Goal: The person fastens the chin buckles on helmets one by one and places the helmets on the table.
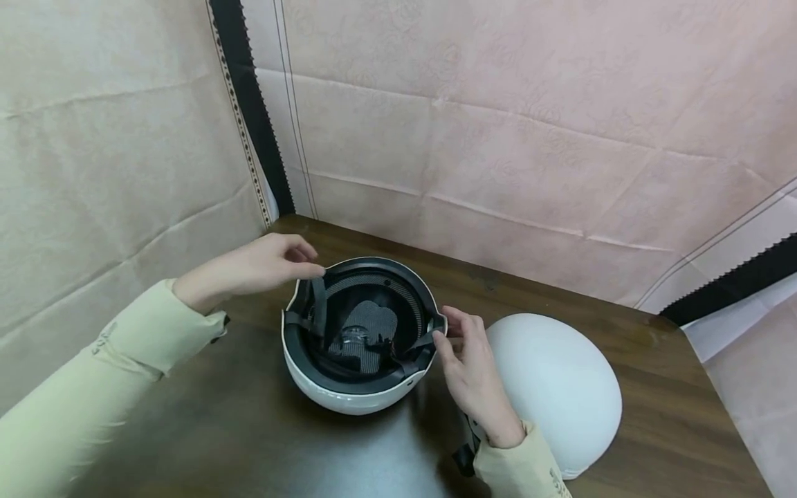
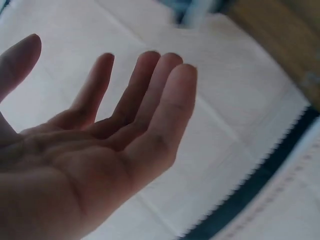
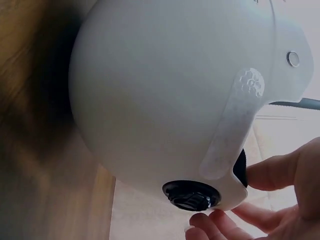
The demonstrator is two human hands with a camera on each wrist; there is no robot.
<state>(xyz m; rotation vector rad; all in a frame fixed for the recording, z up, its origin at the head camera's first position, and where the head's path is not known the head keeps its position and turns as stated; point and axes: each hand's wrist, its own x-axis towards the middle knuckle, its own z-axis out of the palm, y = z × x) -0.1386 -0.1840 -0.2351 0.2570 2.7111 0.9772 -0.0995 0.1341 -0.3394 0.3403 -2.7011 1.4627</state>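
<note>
Two white helmets (image 1: 358,346) on wooden table (image 1: 660,387)

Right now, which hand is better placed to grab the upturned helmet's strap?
Probably the right hand: its fingertips sit at the rim of the upturned helmet, beside a black strap. The left hand hovers at the far rim, fingers relaxed, holding nothing.

White helmet (image 1: 349,398) – black lining.

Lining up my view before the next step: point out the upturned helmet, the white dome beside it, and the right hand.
upturned helmet (image 1: 349,400), head view, on its white outer shell.
white dome (image 1: 560,380), head view, on its rounded top.
right hand (image 1: 473,377), head view, on the back of the hand.
</note>
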